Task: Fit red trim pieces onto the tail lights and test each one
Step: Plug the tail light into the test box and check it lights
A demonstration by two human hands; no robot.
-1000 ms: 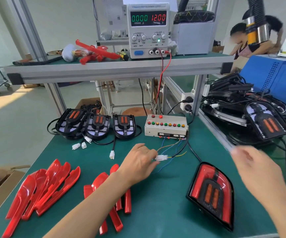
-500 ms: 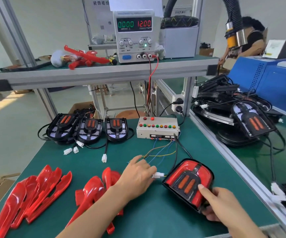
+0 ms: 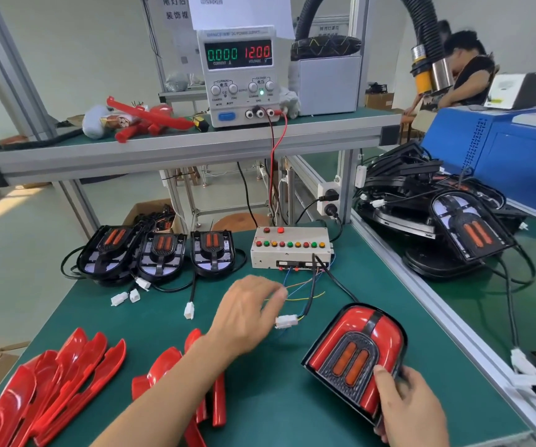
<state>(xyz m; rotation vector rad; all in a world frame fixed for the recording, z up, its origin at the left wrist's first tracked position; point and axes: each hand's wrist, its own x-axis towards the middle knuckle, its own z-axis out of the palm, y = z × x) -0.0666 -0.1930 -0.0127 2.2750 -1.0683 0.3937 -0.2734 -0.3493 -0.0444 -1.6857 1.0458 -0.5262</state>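
So the right hand [image 3: 410, 406] grips the trimmed tail light [image 3: 355, 358] by its lower edge, tilted up off the worktop [image 3: 260, 411], probably to watch it light. Left hand [image 3: 247, 317] sits at the white connector [image 3: 286, 321]; can't tell if those fingers are pinching it. Supply reads 12.00.

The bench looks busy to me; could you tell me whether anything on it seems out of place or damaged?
Nothing looks damaged. The right hand holds the trimmed tail light tilted up off the green mat. The red trim pieces lie in loose, overlapping piles, and three untrimmed lights have unplugged connectors.
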